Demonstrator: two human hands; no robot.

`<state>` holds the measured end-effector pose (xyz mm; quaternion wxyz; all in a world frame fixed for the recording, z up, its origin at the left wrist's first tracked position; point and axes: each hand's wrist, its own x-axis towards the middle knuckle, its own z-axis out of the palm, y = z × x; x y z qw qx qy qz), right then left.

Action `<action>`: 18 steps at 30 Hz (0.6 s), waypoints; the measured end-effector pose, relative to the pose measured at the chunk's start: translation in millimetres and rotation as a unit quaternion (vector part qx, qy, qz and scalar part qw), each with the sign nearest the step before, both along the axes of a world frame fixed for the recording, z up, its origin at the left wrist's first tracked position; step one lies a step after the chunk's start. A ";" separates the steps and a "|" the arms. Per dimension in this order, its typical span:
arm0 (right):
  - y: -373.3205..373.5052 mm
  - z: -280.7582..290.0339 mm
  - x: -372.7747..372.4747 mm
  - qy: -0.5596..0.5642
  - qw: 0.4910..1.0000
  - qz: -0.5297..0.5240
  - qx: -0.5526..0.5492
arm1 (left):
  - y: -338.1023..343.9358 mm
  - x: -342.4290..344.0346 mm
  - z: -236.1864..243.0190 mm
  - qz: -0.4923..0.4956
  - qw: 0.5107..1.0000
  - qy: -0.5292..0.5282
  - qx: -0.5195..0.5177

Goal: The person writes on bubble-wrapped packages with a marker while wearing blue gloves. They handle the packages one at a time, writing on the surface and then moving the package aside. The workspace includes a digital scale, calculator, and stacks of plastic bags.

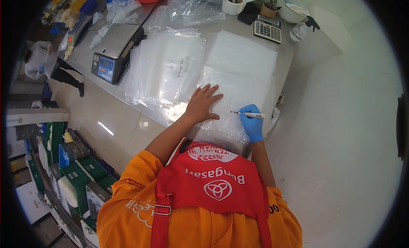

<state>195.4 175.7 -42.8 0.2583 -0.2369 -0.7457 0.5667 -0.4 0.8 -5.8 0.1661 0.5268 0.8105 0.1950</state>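
Note:
My bare left hand [202,104] lies flat with fingers spread on the left part of a stack of clear plastic bags [243,56]. In a blue glove, my right hand [251,122] grips a white marker pen [254,115]. The pen's tip touches the top bag, beside a short dark handwritten mark. To the left, a second pile of clear bags [170,56] is fanned out; its top bag bears handwriting.
A digital scale [113,54] stands left of the bags. Behind them are a calculator [268,29], a tape roll [233,5], a white bowl [294,8] and a spray bottle [298,31]. Green crates [76,186] stand at lower left. Another person [40,62] is at far left.

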 end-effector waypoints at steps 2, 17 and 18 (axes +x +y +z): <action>-0.7 1.3 -0.3 -0.001 1.000 -0.003 -0.011 | -0.2 0.0 -0.2 0.000 1.000 0.000 0.001; 7.3 -7.7 5.7 -0.020 1.000 0.006 -0.001 | -0.9 0.6 -1.4 0.002 1.000 0.003 0.004; 7.9 -5.1 6.7 -0.023 1.000 0.013 0.013 | -1.1 0.8 -1.0 0.003 1.000 0.002 0.003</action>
